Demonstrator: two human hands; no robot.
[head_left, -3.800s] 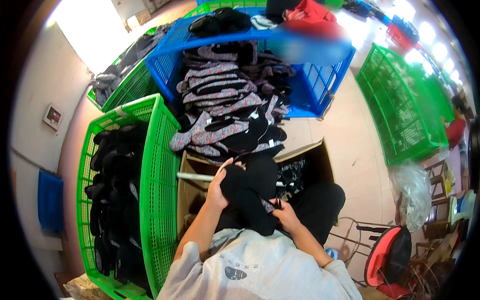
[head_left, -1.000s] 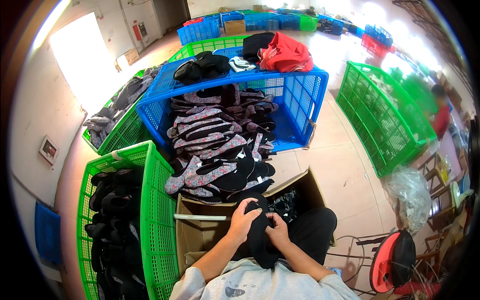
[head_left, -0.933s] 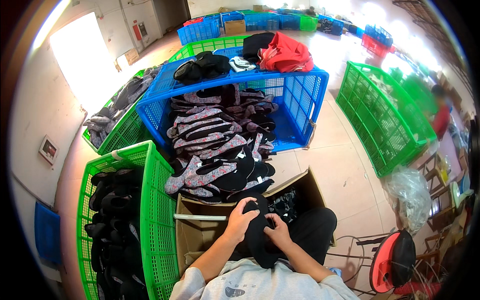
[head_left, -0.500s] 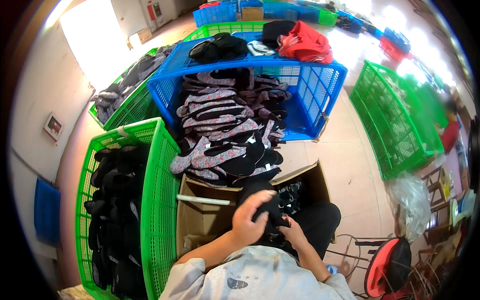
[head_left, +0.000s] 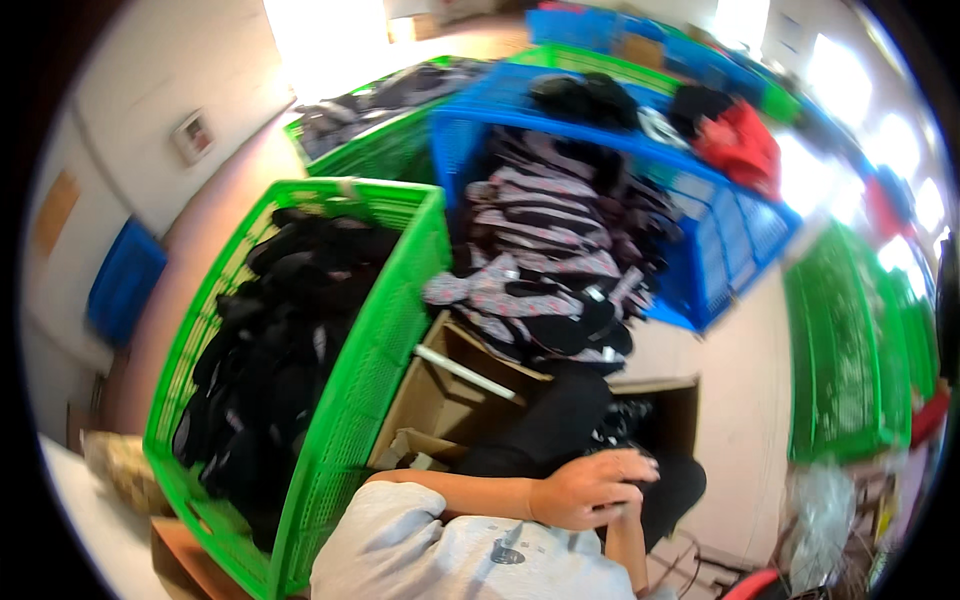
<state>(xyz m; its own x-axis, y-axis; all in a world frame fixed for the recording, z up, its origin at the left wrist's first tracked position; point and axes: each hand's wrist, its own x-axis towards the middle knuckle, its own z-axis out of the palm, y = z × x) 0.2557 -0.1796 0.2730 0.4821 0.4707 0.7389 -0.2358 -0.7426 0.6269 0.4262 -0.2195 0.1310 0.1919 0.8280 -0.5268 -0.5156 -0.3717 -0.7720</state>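
Observation:
My left hand [head_left: 592, 490] reaches across my lap to the right. Its fingers are loosely bent and apart, over my right hand [head_left: 626, 512], and no object shows in it. The right hand points upward, its fingers mostly hidden behind the left. Both are close to my right knee, in black trousers. An open cardboard box [head_left: 470, 352] stands in front of me, with a white strip [head_left: 468, 373] across its left part. Dark glossy small pieces [head_left: 622, 420] lie in its right part, behind my legs.
A tall green crate [head_left: 372, 390] of black fabric pieces [head_left: 285, 330] stands at my left. Ahead, a blue crate [head_left: 735, 245] on its side holds stacked floral-and-black fabric pieces [head_left: 560, 245]. Red cloth [head_left: 742, 150] lies on top. More green crates [head_left: 845, 350] stand right, near a clear plastic bag [head_left: 820, 510].
My view has swung left, so the crates appear farther right. My hands have come down and together by my right knee; the black fabric piece they held no longer shows in them.

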